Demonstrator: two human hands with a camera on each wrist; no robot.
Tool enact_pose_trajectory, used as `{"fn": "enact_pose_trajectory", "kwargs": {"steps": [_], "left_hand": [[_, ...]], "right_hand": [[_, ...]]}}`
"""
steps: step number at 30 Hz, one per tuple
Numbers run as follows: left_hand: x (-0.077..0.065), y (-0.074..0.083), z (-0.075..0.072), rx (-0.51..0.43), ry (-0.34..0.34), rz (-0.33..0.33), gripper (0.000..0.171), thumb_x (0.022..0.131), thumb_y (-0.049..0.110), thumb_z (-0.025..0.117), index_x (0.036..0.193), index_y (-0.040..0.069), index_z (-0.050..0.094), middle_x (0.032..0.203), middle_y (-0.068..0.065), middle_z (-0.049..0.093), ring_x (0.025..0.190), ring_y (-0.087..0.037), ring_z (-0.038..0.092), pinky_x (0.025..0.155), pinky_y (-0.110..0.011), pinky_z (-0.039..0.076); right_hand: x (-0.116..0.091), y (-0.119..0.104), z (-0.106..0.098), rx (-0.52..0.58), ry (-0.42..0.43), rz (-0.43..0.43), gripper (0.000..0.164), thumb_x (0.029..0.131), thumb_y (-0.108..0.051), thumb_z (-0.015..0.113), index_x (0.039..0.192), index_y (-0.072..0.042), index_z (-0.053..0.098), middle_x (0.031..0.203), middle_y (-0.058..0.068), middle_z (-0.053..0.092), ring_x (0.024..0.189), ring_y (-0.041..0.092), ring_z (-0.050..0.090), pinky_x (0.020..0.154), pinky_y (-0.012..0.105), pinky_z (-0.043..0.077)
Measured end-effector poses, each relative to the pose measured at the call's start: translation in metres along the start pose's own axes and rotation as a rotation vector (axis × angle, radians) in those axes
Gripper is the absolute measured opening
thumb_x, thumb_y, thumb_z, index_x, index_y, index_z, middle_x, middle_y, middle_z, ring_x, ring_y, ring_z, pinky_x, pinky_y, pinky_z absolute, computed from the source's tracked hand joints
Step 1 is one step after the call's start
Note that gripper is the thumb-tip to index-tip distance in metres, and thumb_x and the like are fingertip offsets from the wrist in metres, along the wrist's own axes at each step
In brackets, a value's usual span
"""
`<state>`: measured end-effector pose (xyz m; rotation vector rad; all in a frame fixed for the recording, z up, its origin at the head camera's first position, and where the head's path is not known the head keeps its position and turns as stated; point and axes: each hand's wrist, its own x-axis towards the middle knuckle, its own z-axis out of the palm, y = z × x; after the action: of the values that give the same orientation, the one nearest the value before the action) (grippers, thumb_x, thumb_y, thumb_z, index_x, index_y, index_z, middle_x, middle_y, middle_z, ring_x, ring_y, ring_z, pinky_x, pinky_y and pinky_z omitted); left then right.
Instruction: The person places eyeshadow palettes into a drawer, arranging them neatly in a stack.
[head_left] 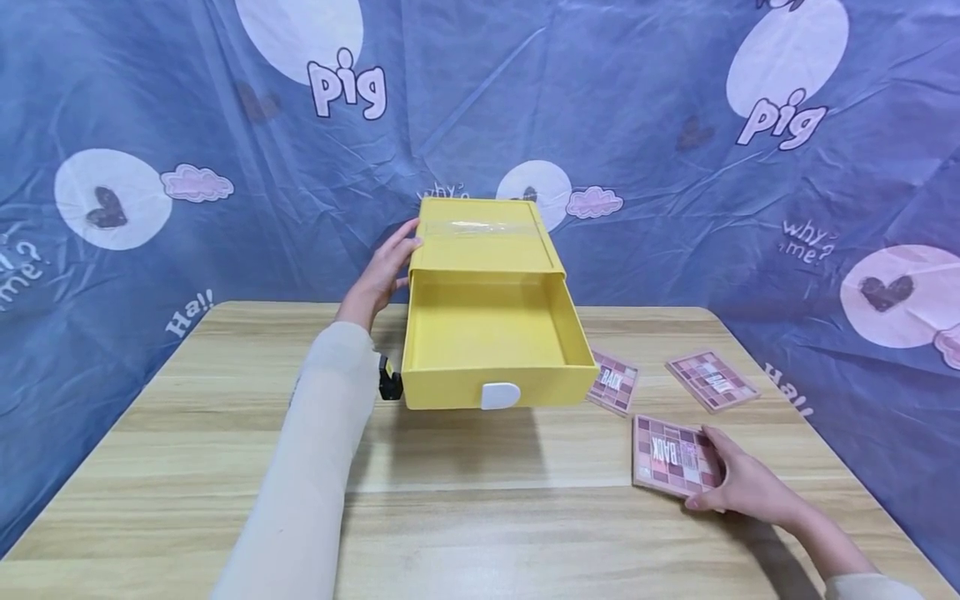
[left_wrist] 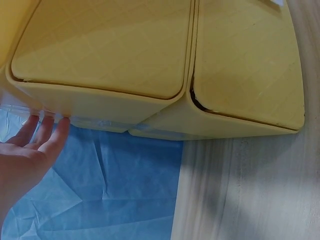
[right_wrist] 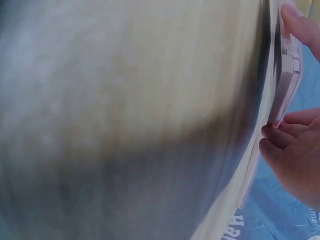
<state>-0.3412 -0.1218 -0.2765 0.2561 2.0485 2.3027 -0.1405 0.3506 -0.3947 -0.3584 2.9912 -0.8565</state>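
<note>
— "Three eyeshadow palettes (head_left: 712, 381) were shown by the head view. How was the nearest palette (head_left: 667, 454) held?"
— "Right of the yellow plastic drawer box (head_left: 483, 250), it was pinched by one edge, the right hand's (head_left: 757, 492) thumb and fingers being parted by its width. Its thin pink side was shown close by the right-wrist view."
— "And the left hand (head_left: 381, 271)?"
— "Its extended fingertips were rested against the box's side, nothing being gripped. Diamond-embossed panels (left_wrist: 105, 45) were revealed by the left-wrist view alone; the drawer's (head_left: 487, 329) smooth interior, by the head view."
</note>
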Motion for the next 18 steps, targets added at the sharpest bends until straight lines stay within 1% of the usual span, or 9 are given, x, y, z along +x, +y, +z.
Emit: {"fn": "enact_pose_trajectory", "kwargs": {"steps": [2, 6, 8, 13, 16, 18], "left_hand": [[0.0, 0.0, 0.0, -0.005, -0.003, 0.002, 0.053, 0.083, 0.028, 0.05, 0.133, 0.027, 0.033, 0.133, -0.003, 0.034, 0.119, -0.02, 0.032, 0.09, -0.045, 0.028], [0.001, -0.001, 0.0, -0.015, -0.006, 0.003, 0.053, 0.083, 0.027, 0.05, 0.133, 0.027, 0.034, 0.132, -0.004, 0.034, 0.119, -0.019, 0.033, 0.089, -0.045, 0.028], [0.001, -0.001, 0.0, -0.018, -0.005, 0.003, 0.053, 0.083, 0.027, 0.05, 0.133, 0.027, 0.034, 0.132, -0.004, 0.034, 0.119, -0.019, 0.033, 0.089, -0.045, 0.028], [0.001, 0.0, 0.0, -0.013, 0.0, 0.004, 0.053, 0.083, 0.027, 0.05, 0.133, 0.028, 0.034, 0.132, -0.003, 0.034, 0.119, -0.019, 0.032, 0.09, -0.045, 0.028], [0.001, -0.001, -0.001, -0.01, -0.005, 0.008, 0.053, 0.083, 0.028, 0.05, 0.133, 0.028, 0.033, 0.132, -0.003, 0.034, 0.119, -0.019, 0.032, 0.09, -0.045, 0.027], [0.001, -0.002, -0.001, -0.004, -0.008, 0.006, 0.053, 0.083, 0.028, 0.05, 0.133, 0.028, 0.033, 0.133, -0.003, 0.033, 0.119, -0.019, 0.032, 0.09, -0.046, 0.027]], "right_hand": [[0.001, -0.001, -0.003, 0.008, 0.006, 0.022, 0.111, 0.049, -0.029, 0.081, 0.126, 0.018, 0.017, 0.121, 0.04, 0.027, 0.106, 0.049, 0.031, 0.082, 0.057, 0.025], [0.004, -0.004, -0.01, 0.008, 0.021, 0.034, 0.11, 0.051, -0.028, 0.081, 0.128, 0.017, 0.017, 0.122, 0.04, 0.027, 0.104, 0.049, 0.032, 0.081, 0.059, 0.025], [0.006, -0.005, -0.015, -0.008, 0.028, 0.031, 0.109, 0.051, -0.029, 0.081, 0.128, 0.016, 0.017, 0.121, 0.039, 0.029, 0.102, 0.048, 0.035, 0.08, 0.058, 0.027], [0.012, -0.011, -0.026, -0.043, 0.023, 0.038, 0.111, 0.054, -0.03, 0.08, 0.13, 0.014, 0.013, 0.118, 0.041, 0.031, 0.097, 0.05, 0.039, 0.077, 0.058, 0.03], [0.018, -0.015, -0.033, -0.052, 0.009, 0.042, 0.11, 0.057, -0.03, 0.078, 0.131, 0.014, 0.01, 0.117, 0.043, 0.029, 0.098, 0.052, 0.038, 0.077, 0.058, 0.03], [0.022, -0.017, -0.039, -0.053, 0.011, 0.024, 0.108, 0.057, -0.029, 0.078, 0.129, 0.016, 0.012, 0.117, 0.043, 0.029, 0.099, 0.051, 0.037, 0.078, 0.057, 0.03]]}}
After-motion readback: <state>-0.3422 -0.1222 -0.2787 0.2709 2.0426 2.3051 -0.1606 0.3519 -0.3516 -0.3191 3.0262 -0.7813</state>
